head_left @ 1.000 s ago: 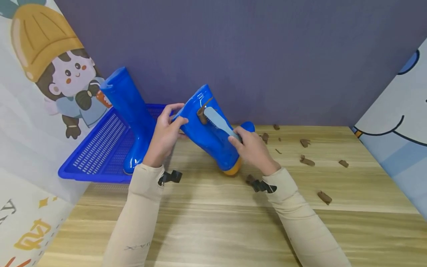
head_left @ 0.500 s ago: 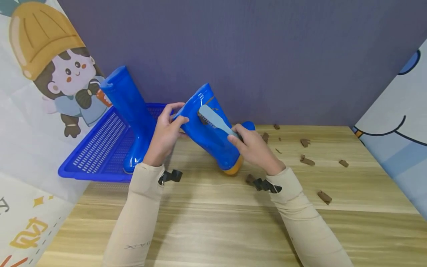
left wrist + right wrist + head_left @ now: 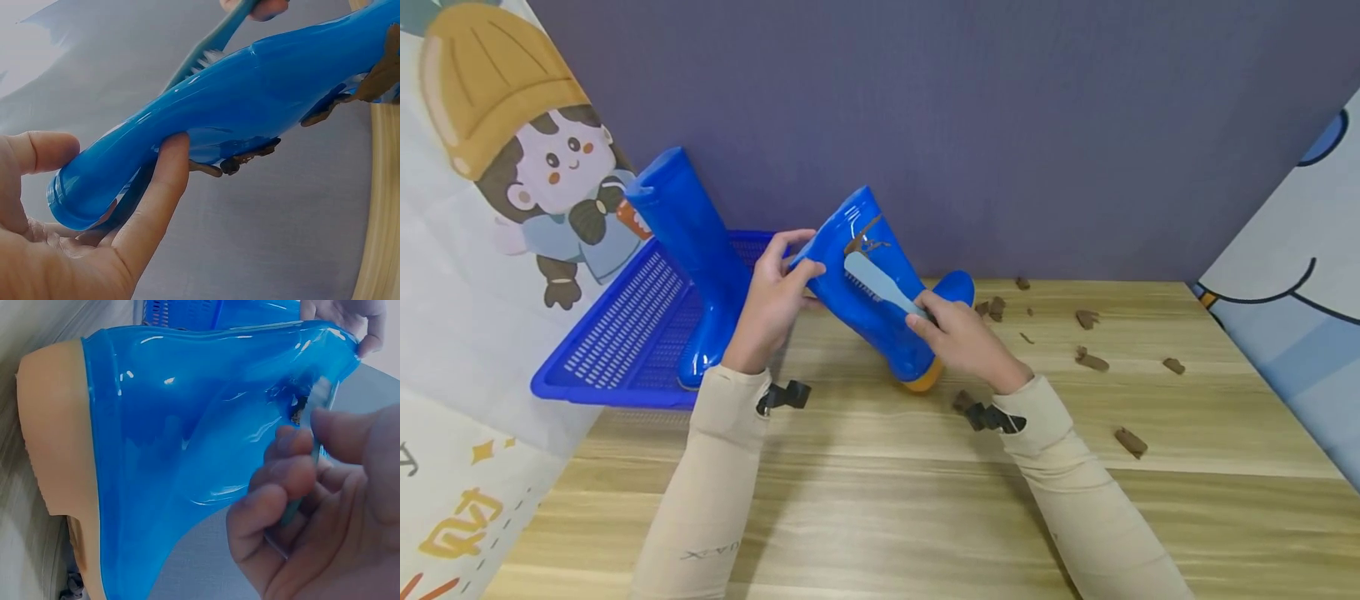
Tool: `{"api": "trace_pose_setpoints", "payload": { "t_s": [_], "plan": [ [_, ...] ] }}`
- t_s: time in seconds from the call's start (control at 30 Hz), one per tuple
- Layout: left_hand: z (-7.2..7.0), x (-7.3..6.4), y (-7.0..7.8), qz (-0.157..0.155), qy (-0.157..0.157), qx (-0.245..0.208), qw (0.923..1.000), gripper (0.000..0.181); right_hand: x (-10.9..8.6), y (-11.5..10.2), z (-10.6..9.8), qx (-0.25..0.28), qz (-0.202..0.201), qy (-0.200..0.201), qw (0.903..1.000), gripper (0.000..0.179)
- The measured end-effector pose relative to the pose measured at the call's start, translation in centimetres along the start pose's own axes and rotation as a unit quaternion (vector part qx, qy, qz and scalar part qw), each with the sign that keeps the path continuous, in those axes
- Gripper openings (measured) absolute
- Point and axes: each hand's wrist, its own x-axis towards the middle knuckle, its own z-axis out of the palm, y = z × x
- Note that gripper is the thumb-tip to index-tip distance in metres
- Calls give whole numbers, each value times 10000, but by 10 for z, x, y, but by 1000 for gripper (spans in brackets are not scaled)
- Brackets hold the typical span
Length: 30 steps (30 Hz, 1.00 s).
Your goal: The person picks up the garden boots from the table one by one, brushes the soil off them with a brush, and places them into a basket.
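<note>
A blue rubber boot point(image 3: 891, 333) with an orange sole is held tilted over the table. My left hand point(image 3: 767, 304) grips its open top, thumb and fingers on either side of the shaft. In my right hand point(image 3: 970, 337) is a light blue brush point(image 3: 880, 282), held by its handle with the bristles against the boot's shaft. Smears of brown mud point(image 3: 871, 243) show on the shaft just above the brush head. More clumps of mud point(image 3: 250, 156) cling to the boot's other side in the left wrist view.
A second blue boot point(image 3: 688, 242) stands upright in a blue slotted basket point(image 3: 568, 383) at the left. Several brown mud pieces point(image 3: 1092, 360) lie scattered on the wooden table point(image 3: 865, 517), mostly to the right. A grey panel point(image 3: 962, 125) rises behind.
The brush slid up the shaft toward the top, then back down toward the foot. The curled mud lump seen beside its head earlier no longer shows; smears do. The left hand has stayed put.
</note>
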Motion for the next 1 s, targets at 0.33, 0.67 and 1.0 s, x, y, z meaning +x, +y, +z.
{"api": "trace_pose_setpoints", "payload": {
  "t_s": [0.33, 0.67, 1.0],
  "plan": [
    [-1, -1, -2, -19, -15, 202, 9998, 47, 0, 4, 1, -530, 385, 541, 9964, 20],
    [0, 0, 1, -11, 28, 161, 9999, 47, 1, 7, -3, -512, 930, 746, 9915, 22],
    [2, 0, 3, 2, 81, 65, 9999, 48, 0, 6, -7, -330, 1162, 888, 9887, 25]
  ]
}}
